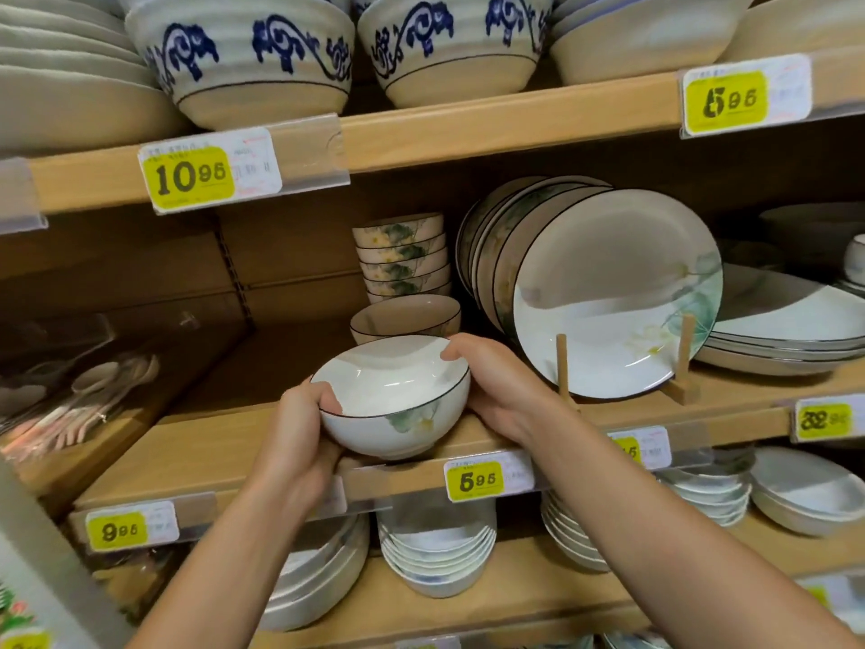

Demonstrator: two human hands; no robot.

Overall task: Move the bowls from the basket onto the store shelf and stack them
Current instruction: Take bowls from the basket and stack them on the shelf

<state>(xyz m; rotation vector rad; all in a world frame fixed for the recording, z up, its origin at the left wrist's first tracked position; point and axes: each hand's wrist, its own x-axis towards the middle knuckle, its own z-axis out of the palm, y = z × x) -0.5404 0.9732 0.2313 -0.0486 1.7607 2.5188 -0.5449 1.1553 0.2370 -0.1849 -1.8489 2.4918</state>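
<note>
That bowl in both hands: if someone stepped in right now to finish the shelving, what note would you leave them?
Left hand: gripping the white bowl at its left rim, thumb inside.
Right hand: gripping the right rim, fingers hooked over the edge.
The bowl is tilted, at the front edge of the middle shelf; whether it touches the shelf cannot be told.
Done: a single matching bowl sits just behind, with a tall stack behind it.
Left: set this bowl onto a stack. The basket is out of view.

Both arms extended forward; left hand [299,428] and right hand [496,386] cupped inward (thumbs uppermost), gripping.
</note>
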